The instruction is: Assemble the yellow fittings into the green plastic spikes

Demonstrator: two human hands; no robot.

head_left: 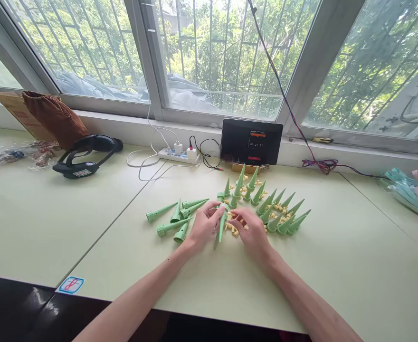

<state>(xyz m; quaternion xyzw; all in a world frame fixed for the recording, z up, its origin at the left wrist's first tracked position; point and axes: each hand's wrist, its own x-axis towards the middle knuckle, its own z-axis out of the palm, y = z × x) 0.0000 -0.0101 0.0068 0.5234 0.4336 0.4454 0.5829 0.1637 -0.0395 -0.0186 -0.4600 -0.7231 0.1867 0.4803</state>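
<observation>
My left hand (204, 225) is closed around a green plastic watering spike (222, 227), its point down toward me. Just to the right, my right hand (254, 232) pinches a small yellow valve (230, 214) against the side of that spike. Whether the valve sits in the spike I cannot tell. Under and between my hands lie loose yellow valves (234, 231). Left of my left hand, several green spikes (162, 212) lie or lean in a loose group. Beyond and right of my right hand, green spikes (275, 223) stand point up in rows, with yellow valves among them.
A dark tablet (230, 137) with a phone (254, 146) showing a timer leans by the window. A power strip (180, 155) with cables lies behind the spikes. Headphones (84, 159) and a brown pouch (54, 118) are far left; plastic-wrapped items (408, 192) lie far right.
</observation>
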